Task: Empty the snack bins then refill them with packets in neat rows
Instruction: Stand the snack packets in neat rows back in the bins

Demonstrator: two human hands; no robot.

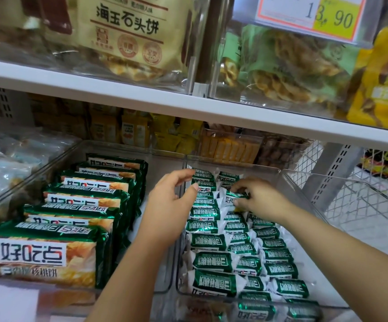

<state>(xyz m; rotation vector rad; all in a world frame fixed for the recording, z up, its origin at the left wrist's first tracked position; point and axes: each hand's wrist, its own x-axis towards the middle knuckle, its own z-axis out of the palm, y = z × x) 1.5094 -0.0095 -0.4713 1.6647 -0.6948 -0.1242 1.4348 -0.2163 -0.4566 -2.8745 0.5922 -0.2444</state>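
While a small green packet (236, 195) is pinched by the right hand (261, 198) at the clear bin's (246, 168) far end, the left hand (172, 203) is held beside it, fingers loosely spread.

Both bare forearms reach in from the near edge toward the far side. The left arm (142, 263) rises steeply from near centre, and the right arm (339, 247) comes in from the near right at a flatter slant. The left hand (172, 203) has loosely curved fingers and a thumb spread apart from them (a wide C, nothing clearly clasped). Just to its right, the right hand (261, 197) is knuckles-up, its fingertips (241, 187) bunched and pinching a small packet (229, 201).
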